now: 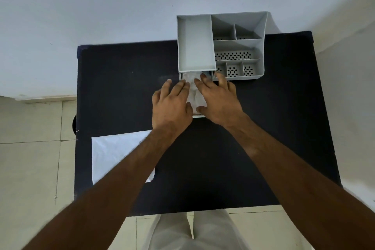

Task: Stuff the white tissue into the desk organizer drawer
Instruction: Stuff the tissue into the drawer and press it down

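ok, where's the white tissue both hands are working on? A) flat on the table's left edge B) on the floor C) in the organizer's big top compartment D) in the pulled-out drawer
D: the crumpled white tissue sits in the open drawer, with the left hand and right hand pressing on it.

The one camera sits on my head and looks steeply down and forward over my forearms, close above the dark table (125, 87), with the grey organizer (239, 46) at its far edge against the wall, floor tiles at the left, and my trousers below.
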